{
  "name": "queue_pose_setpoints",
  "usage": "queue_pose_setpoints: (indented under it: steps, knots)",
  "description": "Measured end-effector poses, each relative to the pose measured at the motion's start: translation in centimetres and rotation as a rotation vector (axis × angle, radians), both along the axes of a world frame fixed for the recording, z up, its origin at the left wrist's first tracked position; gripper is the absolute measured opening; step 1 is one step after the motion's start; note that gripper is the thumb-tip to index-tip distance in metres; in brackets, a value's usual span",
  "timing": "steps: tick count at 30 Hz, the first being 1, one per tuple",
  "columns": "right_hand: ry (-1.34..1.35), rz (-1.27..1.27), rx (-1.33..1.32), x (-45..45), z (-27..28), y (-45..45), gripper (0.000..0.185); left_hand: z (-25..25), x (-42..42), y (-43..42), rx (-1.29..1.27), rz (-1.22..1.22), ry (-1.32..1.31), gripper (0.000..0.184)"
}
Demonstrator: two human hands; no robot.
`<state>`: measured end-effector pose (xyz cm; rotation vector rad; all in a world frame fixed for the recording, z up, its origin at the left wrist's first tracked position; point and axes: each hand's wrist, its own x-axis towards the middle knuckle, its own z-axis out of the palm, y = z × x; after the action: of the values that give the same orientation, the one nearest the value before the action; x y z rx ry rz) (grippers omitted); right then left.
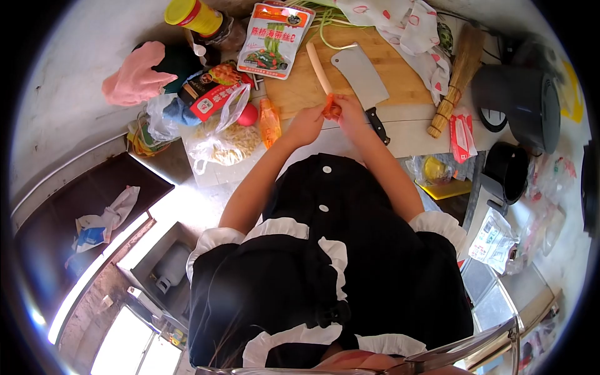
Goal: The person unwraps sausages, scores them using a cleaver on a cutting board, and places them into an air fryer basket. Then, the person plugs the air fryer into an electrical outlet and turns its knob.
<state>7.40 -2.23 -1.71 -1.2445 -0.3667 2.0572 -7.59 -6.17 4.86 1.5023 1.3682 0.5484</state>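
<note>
A long pale-orange sausage [319,69] slants over the wooden cutting board [287,94], its lower end inside a crumpled orange wrapper [332,110]. My left hand [307,125] and my right hand [350,114] meet at that wrapper, the fingers of both closed on it. To the right of the sausage lies a cleaver [361,75], its blade on the board and its black handle over the board's near edge, close to my right hand. Left of my left hand is an orange packet [270,122].
Behind stand a red-and-white food pouch [275,40] and a yellow-lidded jar [194,17]. A clear bag of noodles [228,144] lies at the left. On the right are a straw brush [459,81], a red packet [462,136] and dark pots [503,172].
</note>
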Motion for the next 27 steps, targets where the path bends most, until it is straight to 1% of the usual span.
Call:
queue_pose_setpoints:
  steps: [1, 3, 6, 9, 10, 12, 13, 14, 15, 16, 18, 19, 21, 22, 24, 25, 27]
  knots:
    - [0.092, -0.007, -0.079, 0.4, 0.8, 0.3, 0.024, 0.2, -0.4, -0.1, -0.018, 0.019, -0.033, 0.022]
    - [0.277, -0.024, -0.239, 1.0, 3.5, 0.8, 0.028, 0.3, -1.0, -0.3, -0.021, 0.009, -0.010, 0.024]
    - [0.186, 0.008, -0.235, 1.1, 2.8, 2.0, 0.027, 1.2, -1.3, -0.7, -0.008, -0.023, 0.016, 0.025]
    - [-0.227, 0.158, -0.118, 0.6, 2.5, 2.3, 0.025, 1.5, -2.0, -1.9, 0.015, 0.011, 0.071, 0.025]
    - [-0.492, 0.238, 0.104, 0.9, 2.6, 2.2, 0.026, 1.7, -2.5, -2.4, 0.023, 0.034, 0.094, 0.025]
    - [-1.015, 0.389, 0.565, 1.9, 3.9, 1.5, 0.031, 4.4, -3.5, -2.3, -0.167, 0.207, 0.344, 0.032]
    - [-1.161, 0.380, 0.723, 2.6, 4.2, 1.1, 0.033, 5.4, -4.2, -2.5, -0.264, 0.294, 0.467, 0.038]
    - [-1.305, 0.367, 0.883, 3.5, 4.3, 0.6, 0.035, 4.6, -5.3, -3.4, -0.126, 0.353, 0.487, 0.043]
    - [-1.446, 0.350, 1.045, 4.4, 4.3, 0.1, 0.038, 2.8, -6.7, -4.9, 0.012, 0.410, 0.505, 0.048]
    - [-1.514, 0.402, 1.008, 5.4, 4.3, -0.5, 0.039, 1.6, -7.9, -5.9, 0.151, 0.468, 0.522, 0.054]
    - [-1.649, 0.508, 0.930, 7.4, 4.0, -1.8, 0.042, 1.2, -9.7, -6.9, 0.174, 0.481, 0.590, 0.060]
    - [-1.646, 0.571, 0.872, 8.3, 3.7, -2.5, 0.042, 1.0, -10.1, -7.3, 0.184, 0.487, 0.624, 0.063]
    - [-1.636, 0.691, 0.751, 9.7, 2.6, -3.4, 0.041, 1.3, -10.3, -7.6, 0.122, 0.490, 0.736, 0.058]
    - [-1.592, 0.719, 0.731, 10.1, 2.0, -3.4, 0.042, 1.5, -10.3, -7.8, 0.090, 0.490, 0.792, 0.057]
    - [-1.504, 0.770, 0.696, 10.6, 0.8, -3.1, 0.043, 2.8, -9.5, -7.5, 0.153, 0.360, 1.056, 0.053]
    - [-1.455, 0.735, 0.701, 10.9, 0.4, -3.0, 0.043, 3.6, -8.9, -7.0, 0.185, 0.288, 1.185, 0.052]
    - [-1.360, 0.663, 0.708, 11.4, -0.2, -2.9, 0.042, 6.7, -6.8, -4.4, 0.361, 0.326, 1.176, 0.048]
